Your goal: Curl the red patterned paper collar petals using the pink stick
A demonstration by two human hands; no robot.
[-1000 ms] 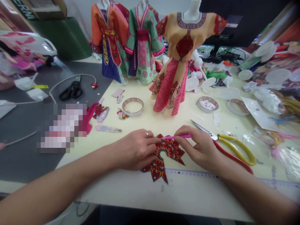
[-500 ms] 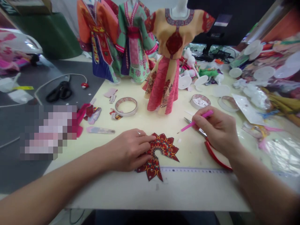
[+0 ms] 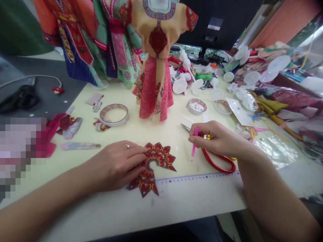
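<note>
A red patterned collar-shaped piece with pointed petals (image 3: 161, 156) lies flat near the table's front edge. My left hand (image 3: 118, 164) rests on its left side, fingers stretched out and a ring on one finger. To the right, my right hand (image 3: 212, 136) pinches a pink pencil (image 3: 195, 143), its tip pointing down over the table. Beneath and beside that hand lie red-handled scissors (image 3: 219, 168), their blades pointing to the upper left and partly hidden by the fingers. A ruler (image 3: 181, 179) lies along the table and passes beside the patterned piece.
Dressed doll figures stand at the back, the nearest in a yellow and pink dress (image 3: 156, 84). Tape rolls (image 3: 114, 115) and fabric scraps (image 3: 72, 126) lie on the table (image 3: 161, 215). Piled fabrics (image 3: 272, 104) and a monitor (image 3: 227, 23) are at the back right.
The view has swung to the right, so the scene shifts left. My right hand has come down nearer the scissors, and the pencil has turned from slanted to nearly upright.
</note>
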